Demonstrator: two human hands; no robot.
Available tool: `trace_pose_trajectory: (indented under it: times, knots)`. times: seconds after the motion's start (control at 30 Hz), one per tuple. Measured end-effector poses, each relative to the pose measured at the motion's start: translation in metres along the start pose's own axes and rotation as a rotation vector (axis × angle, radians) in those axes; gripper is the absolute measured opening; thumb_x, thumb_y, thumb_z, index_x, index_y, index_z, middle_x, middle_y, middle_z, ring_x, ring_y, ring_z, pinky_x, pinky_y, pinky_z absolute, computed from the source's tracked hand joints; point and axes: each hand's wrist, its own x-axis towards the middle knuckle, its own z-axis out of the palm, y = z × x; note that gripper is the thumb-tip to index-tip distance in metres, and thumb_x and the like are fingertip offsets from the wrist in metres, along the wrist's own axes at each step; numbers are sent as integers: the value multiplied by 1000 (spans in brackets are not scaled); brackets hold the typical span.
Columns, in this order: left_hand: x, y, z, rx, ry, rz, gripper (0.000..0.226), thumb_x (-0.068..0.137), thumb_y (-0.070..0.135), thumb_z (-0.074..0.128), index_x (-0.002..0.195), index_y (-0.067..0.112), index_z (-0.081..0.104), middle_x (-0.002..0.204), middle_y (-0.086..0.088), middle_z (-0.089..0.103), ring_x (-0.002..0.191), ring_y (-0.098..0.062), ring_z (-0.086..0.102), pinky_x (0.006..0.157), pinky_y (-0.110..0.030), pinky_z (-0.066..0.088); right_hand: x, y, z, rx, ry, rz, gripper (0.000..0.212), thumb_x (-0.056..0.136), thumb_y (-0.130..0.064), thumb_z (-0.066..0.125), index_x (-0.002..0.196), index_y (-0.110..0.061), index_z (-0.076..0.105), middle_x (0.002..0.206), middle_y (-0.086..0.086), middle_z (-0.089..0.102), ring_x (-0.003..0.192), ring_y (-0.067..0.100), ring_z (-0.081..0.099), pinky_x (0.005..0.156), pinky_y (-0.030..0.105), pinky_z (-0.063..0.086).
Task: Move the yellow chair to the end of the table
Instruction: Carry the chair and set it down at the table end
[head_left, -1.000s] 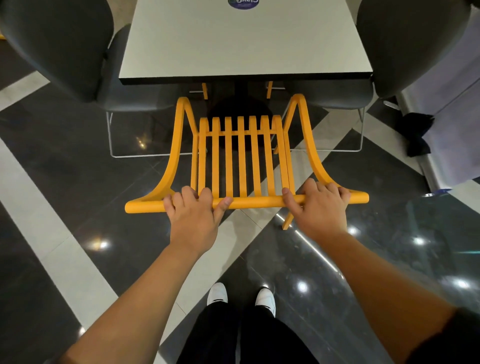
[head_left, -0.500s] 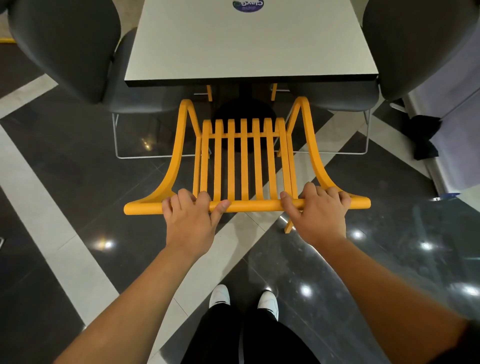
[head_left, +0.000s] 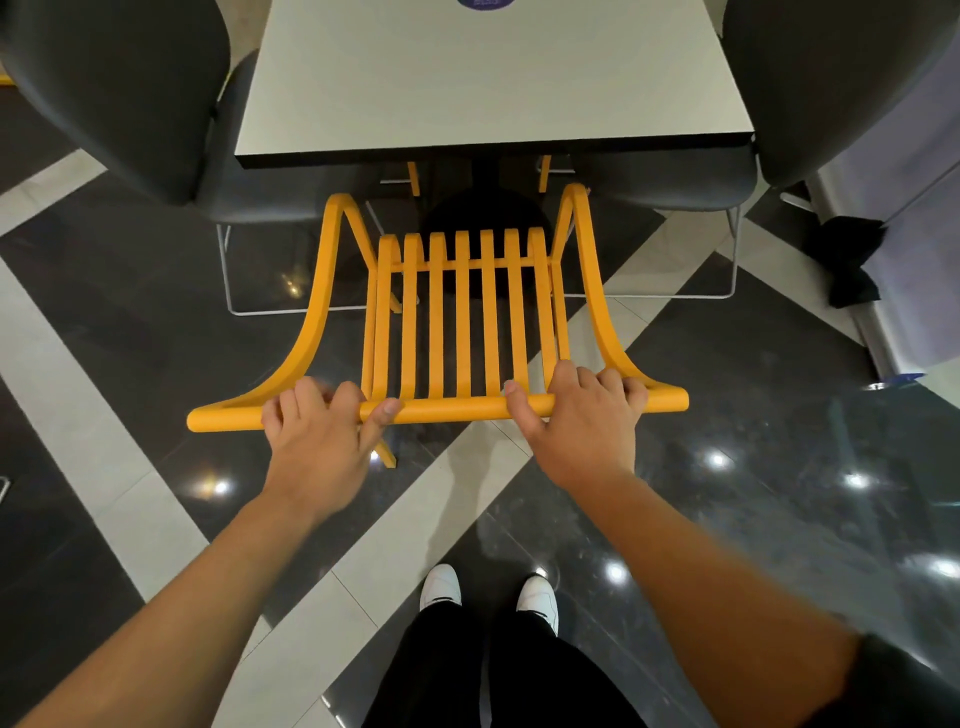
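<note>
The yellow chair (head_left: 462, 322) has a slatted back and curved armrests, and I look down on it from behind. It stands at the near end of the pale grey table (head_left: 488, 78), its front legs under the table edge. My left hand (head_left: 322, 436) grips the top rail of the chair's back left of the slats. My right hand (head_left: 582, 421) grips the same rail near its right end. The chair's seat is mostly hidden by the back slats.
A dark grey chair (head_left: 119, 93) stands at the table's left side and another (head_left: 821, 78) at its right. The table's black pedestal base (head_left: 483, 213) sits under the edge. A black bag (head_left: 847, 260) lies by a pale wall at right. My white shoes (head_left: 441, 587) stand on glossy tiles.
The chair and both hands have shifted slightly left and toward the table; the view has tilted a little. Both hands keep their grip on the top rail.
</note>
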Motion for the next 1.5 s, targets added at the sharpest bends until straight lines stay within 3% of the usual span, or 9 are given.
trace_pose_trajectory:
  times: [0.17,0.5,0.9,1.5]
  knots:
    - [2,-2,-6,-12,-57,-20,72,94,69,18,94,10,60,99,-15,47,94,-35,45,97,-56,31,0,-3,-2,4,-13,-14,61,95,-77,26,83,-20,48,75,-4,55,86,26,56,103,53,36]
    - [-2,34,-1,-40,-69,-48,74,95,71,15,92,13,60,97,-13,48,90,-34,43,93,-56,33,14,30,-16,-48,-120,-7,73,91,-82,22,92,-19,59,87,-1,67,97,26,58,105,50,33]
    - [-1,33,-7,-26,-107,-3,74,95,71,13,102,15,62,100,-11,49,95,-31,45,98,-57,35,1,39,-11,-14,-66,-24,65,95,-80,21,82,-23,50,77,-4,58,87,23,51,101,51,33]
    - [0,44,-11,-90,-40,-1,68,97,67,21,97,14,64,95,-8,47,93,-29,45,99,-57,34,12,44,-13,-11,-37,-38,65,95,-80,21,78,-24,49,71,-7,56,83,21,51,101,52,34]
